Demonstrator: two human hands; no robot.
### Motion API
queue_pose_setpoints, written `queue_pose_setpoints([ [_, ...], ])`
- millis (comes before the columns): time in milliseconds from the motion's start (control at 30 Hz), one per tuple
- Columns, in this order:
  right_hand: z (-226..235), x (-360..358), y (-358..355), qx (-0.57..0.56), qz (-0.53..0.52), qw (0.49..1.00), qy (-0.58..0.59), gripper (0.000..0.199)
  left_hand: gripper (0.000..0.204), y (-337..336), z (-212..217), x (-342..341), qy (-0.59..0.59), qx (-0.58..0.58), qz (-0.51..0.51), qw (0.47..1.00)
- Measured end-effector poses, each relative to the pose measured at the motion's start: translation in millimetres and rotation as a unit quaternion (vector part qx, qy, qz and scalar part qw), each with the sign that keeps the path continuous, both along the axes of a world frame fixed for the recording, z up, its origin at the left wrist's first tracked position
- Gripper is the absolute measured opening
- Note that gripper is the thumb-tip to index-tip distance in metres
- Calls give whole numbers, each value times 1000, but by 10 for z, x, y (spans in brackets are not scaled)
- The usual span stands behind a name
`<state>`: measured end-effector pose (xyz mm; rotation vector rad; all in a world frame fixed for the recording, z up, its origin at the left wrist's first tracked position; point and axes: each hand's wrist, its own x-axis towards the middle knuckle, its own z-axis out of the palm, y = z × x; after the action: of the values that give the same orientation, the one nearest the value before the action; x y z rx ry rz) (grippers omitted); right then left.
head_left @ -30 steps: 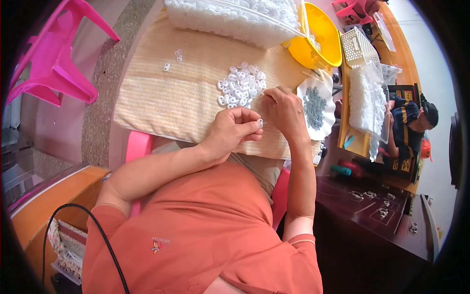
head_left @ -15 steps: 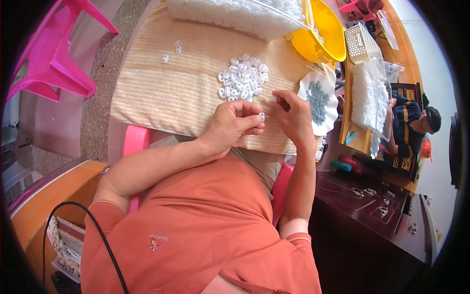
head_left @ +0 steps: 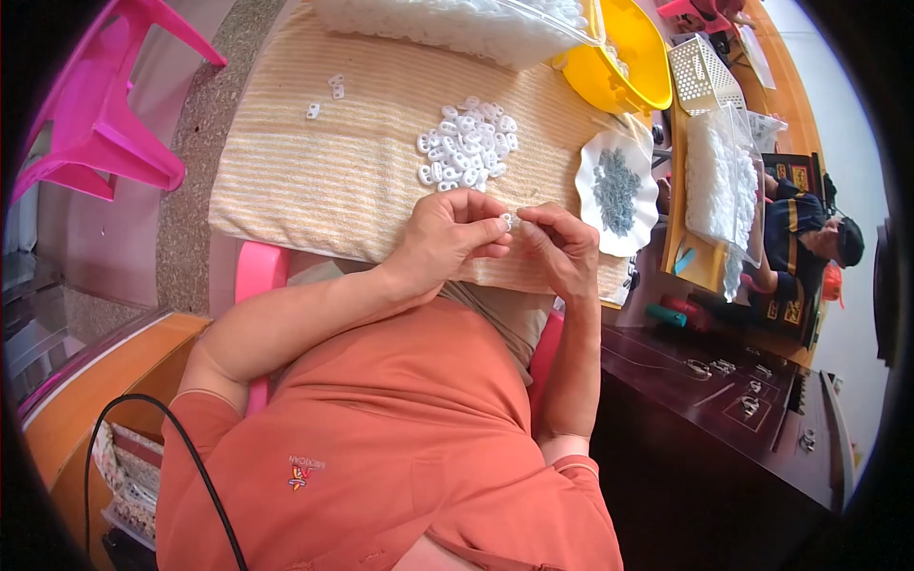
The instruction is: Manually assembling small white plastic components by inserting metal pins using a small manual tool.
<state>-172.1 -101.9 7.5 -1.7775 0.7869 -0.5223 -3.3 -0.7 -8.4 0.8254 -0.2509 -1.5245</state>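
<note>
While a small white plastic piece (head_left: 507, 221) is held pinched by the left hand (head_left: 446, 234) at the centre of the frame, its right side is closely faced by the bunched fingers of the right hand (head_left: 568, 249); whether anything is gripped there cannot be told. Long axis: too small to be read. Pile of white oval two-holed plastic pieces (head_left: 466, 145): laid on beige striped cloth (head_left: 286, 181), upper centre. Slender grey pieces (head_left: 617, 190): heaped in scalloped white dish (head_left: 648, 202), right of centre.
</note>
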Motion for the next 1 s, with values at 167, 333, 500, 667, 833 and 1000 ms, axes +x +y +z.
queue_pose_setpoints([
  [167, -35, -18, 4, 5, 21, 999, -34, 17, 12, -1, -27, -7, 0, -5, -3, 1000],
  [333, -70, 5, 27, 32, 14, 998, -52, 17, 13, -1, -31, -1, 1, -8, -9, 1000],
  [500, -64, 29, 40, 29, 17, 998, -55, 15, 12, 2, -34, -6, 5, -7, -3, 1000],
  [667, -73, 17, 56, -2, 16, 999, -45, 14, 13, 8, -7, -6, -10, 2, -10, 1000],
  [833, -92, 12, 79, 26, -2, 998, -55, 17, 13, 6, -6, -1, -1, 3, -8, 1000],
  [1000, -78, -6, 111, 55, -35, 997, -50, 21, 11, 13, 24, 6, 4, 6, -8, 1000],
])
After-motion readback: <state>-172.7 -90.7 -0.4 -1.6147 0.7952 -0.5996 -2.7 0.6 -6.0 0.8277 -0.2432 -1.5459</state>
